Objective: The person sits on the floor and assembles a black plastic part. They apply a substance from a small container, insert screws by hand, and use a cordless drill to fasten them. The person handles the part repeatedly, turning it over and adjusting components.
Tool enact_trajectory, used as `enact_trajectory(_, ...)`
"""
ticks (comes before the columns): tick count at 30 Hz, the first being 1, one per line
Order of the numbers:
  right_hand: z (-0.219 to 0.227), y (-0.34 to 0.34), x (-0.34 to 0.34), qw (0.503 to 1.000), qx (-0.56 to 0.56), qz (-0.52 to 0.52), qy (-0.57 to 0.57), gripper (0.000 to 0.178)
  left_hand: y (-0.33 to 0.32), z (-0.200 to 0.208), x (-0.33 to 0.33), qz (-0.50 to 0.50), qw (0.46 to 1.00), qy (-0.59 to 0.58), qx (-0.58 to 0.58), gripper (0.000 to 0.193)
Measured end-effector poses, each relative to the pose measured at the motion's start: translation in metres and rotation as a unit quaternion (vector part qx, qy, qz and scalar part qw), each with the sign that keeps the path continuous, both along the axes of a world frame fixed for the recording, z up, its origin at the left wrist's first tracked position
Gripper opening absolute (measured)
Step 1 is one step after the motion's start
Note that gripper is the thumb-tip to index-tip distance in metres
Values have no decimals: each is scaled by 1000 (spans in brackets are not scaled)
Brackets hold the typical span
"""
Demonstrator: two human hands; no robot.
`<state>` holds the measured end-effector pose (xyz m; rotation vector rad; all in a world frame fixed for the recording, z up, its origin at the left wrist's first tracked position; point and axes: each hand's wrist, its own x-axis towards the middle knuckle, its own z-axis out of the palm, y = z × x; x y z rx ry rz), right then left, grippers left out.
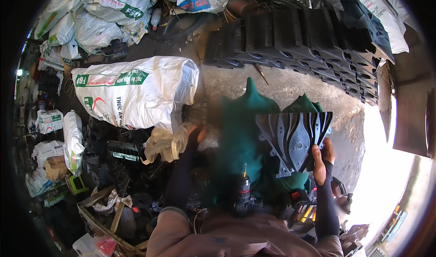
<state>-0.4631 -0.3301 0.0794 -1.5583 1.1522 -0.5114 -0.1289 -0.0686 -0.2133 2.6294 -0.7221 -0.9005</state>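
Observation:
My right hand (321, 160) is closed on the right edge of a dark grey ribbed panel (299, 143), its thumb on the near face. The panel is wide at the top, narrows downward, and has curved slots and small holed tabs. My left hand (199, 133) reaches out beside a crumpled beige bag (168, 143) and the mouth of a large white woven sack (136, 91). Its fingers are smeared, and whether they touch anything is unclear. A black power drill (243, 193) with a thin bit lies against my lap, over green cloth (240, 134).
Stacked black panels (277, 32) form a long row at the far right. A screwdriver (261, 74) lies on the concrete floor before them. Filled white sacks (97, 27) crowd the far left. A wooden crate (97, 216) of odd parts stands near left; tools (306, 209) sit by my right side.

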Motion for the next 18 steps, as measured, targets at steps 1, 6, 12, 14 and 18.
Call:
enact_trajectory(1, 0, -1, 3, 1000, 5, 0, 7, 35, -11, -10, 0, -14, 999, -4, 32, 43)
enact_trajectory(6, 2, -6, -1, 999, 34, 11, 38, 37, -44, -51, 4, 13, 996, -38, 77, 44)
enact_trajectory(12, 0, -19, 2, 996, 84, 11, 29, 65, -60, -88, 27, 40, 990, -18, 134, 38)
enact_trajectory(14, 1, -23, 5, 996, 83, 12, 32, 65, -65, -87, 31, -15, 984, -32, 177, 34)
enact_trajectory(18, -3, -26, 6, 996, 84, 13, 24, 59, -61, -52, 46, 102, 987, -82, 97, 31)
